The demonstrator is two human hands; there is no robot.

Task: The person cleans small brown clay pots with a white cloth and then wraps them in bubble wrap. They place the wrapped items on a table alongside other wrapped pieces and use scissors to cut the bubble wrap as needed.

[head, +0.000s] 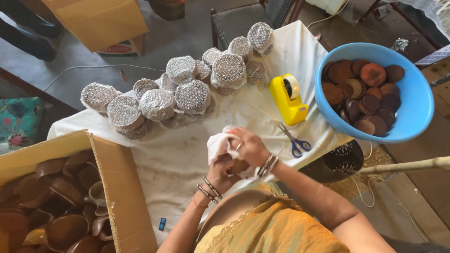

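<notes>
A: Cloth [218,143], white and soft, is held in the middle of the table [178,159], just in front of the yellow tape holder [288,99].

B: What is the table covered with?

A: A white sheet with small dirty marks is spread over it. A grey floor is seen behind it, and a dark chair [243,18] is pushed up to the far edge.

B: How is the cloth held?

A: It is bunched up, so no long side can be told. The right hand [251,146] is closed over it. A small brown clay piece [239,166] is gripped by the left hand [222,172] under the cloth.

B: What is near the tape holder?

A: Blue scissors [295,143] are laid just in front of it. A blue bowl [417,107] full of round brown clay lids is set to its right. Round bundles in bubble wrap [187,91] are piled to its left.

B: Any boxes?

A: An open brown box [117,187] full of brown clay cups is placed far to its left. Another cardboard box [101,21], with a red and green label low on its side, is seen on the floor behind the bundles.
</notes>
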